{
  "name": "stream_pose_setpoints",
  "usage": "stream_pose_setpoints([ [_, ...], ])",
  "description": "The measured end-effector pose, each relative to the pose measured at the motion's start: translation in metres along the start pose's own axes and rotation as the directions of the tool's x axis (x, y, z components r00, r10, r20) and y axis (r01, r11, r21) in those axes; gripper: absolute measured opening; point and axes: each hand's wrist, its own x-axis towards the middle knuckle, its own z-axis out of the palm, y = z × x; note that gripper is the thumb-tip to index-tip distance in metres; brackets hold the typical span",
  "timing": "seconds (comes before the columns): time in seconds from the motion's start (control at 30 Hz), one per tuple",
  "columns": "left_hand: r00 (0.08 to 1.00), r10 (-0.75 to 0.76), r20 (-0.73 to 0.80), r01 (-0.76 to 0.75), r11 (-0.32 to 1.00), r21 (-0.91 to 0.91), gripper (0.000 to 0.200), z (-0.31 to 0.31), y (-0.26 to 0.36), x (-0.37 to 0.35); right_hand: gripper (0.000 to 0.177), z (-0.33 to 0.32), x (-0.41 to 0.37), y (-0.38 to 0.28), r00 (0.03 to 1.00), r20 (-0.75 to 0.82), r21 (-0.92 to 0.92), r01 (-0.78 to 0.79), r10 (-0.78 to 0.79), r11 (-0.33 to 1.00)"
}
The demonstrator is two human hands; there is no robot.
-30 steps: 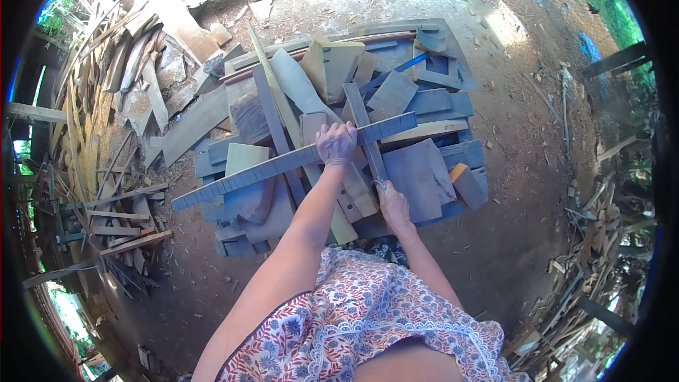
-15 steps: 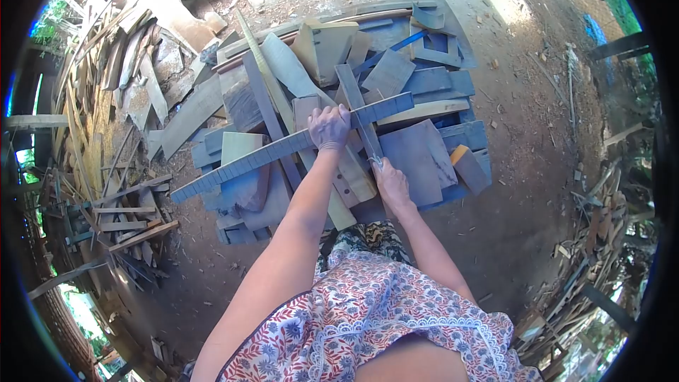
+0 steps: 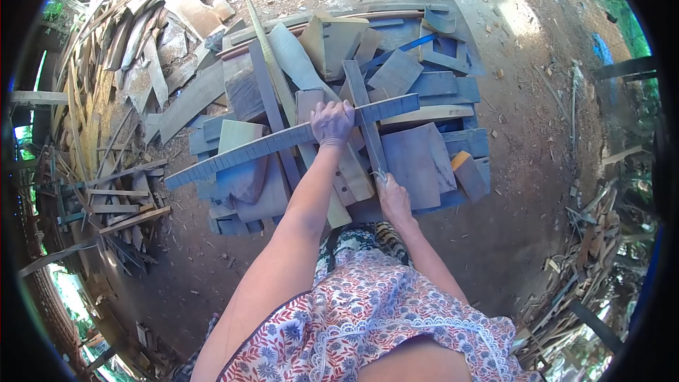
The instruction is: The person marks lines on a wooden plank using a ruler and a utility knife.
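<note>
A long, narrow wooden strip [image 3: 244, 154] with evenly spaced cross marks lies slantwise over a heap of boards. My left hand [image 3: 331, 124] is closed around it, right of its middle. Touching the strip just right of that hand, a straight flat bar [image 3: 363, 110] crosses it at a steep angle. My right hand [image 3: 394, 199] is closed at the near end of this bar, with something thin and pale at the fingertips, too small to make out. Under both lie a pale plank [image 3: 290, 102] and a dark plank [image 3: 272, 110].
Loose boards [image 3: 414, 159] cover the work surface. Piled wood slats [image 3: 92, 113] stand along the left, with a long grey board [image 3: 191, 99] beside them. More scrap wood [image 3: 590, 240] lies at the right. Brown ground [image 3: 523, 134] with chips surrounds the surface.
The view has shifted slightly. Both hands keep their hold, and the strip and the crossing bar look nearly unchanged against each other.
</note>
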Motion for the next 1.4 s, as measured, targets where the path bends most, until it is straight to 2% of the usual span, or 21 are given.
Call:
stream_pose_setpoints([
  [0.2, 0.999, 0.001, -0.048, -0.001, 1.000, 0.007, 0.035, 0.000, -0.002, -0.003, 0.031, -0.009, 0.023, -0.003, 0.996, -0.025, -0.027, 0.083, -0.083, 0.996],
  [0.3, 1.000, -0.007, -0.007, 0.008, 1.000, 0.013, 0.036, -0.001, 0.001, 0.002, 0.033, -0.016, 0.037, -0.008, 0.995, 0.010, -0.067, 0.104, -0.103, 0.992],
  [0.4, 1.000, 0.000, -0.028, 0.000, 1.000, 0.001, 0.036, -0.001, -0.003, -0.002, 0.033, -0.004, 0.023, 0.000, 0.994, -0.003, -0.013, 0.111, -0.111, 0.994],
  [0.53, 1.000, -0.009, -0.023, 0.008, 1.000, -0.009, 0.036, 0.000, 0.000, 0.002, 0.034, -0.003, 0.021, 0.005, 0.996, -0.005, -0.066, 0.087, -0.087, 0.994],
  [0.67, 1.000, -0.004, -0.017, 0.004, 1.000, -0.011, 0.036, 0.000, -0.001, 0.001, 0.036, -0.015, 0.051, -0.020, 0.988, 0.011, -0.026, 0.155, -0.154, 0.988],
  [0.93, 1.000, -0.011, -0.014, 0.011, 1.000, -0.009, 0.035, -0.002, -0.001, 0.004, 0.033, 0.002, 0.019, 0.000, 0.996, -0.039, -0.044, 0.079, -0.081, 0.996],
  [1.0, 1.000, 0.004, 0.001, -0.004, 1.000, -0.009, 0.035, -0.001, -0.004, -0.003, 0.034, -0.003, 0.015, -0.005, 0.997, 0.027, -0.077, 0.076, -0.074, 0.994],
  [1.13, 1.000, -0.002, -0.025, 0.002, 0.999, -0.035, 0.035, -0.002, 0.001, 0.006, 0.034, -0.002, 0.018, 0.002, 0.998, -0.011, -0.102, 0.053, -0.055, 0.993],
  [1.23, 1.000, -0.006, -0.024, 0.006, 1.000, -0.015, 0.035, 0.001, -0.001, 0.000, 0.034, 0.004, 0.010, 0.002, 0.999, -0.021, -0.030, 0.041, -0.042, 0.999],
  [1.4, 1.000, 0.006, -0.015, -0.006, 1.000, -0.023, 0.035, -0.002, -0.001, 0.000, 0.032, 0.009, 0.002, 0.010, 0.999, 0.041, -0.064, 0.006, -0.004, 0.998],
])
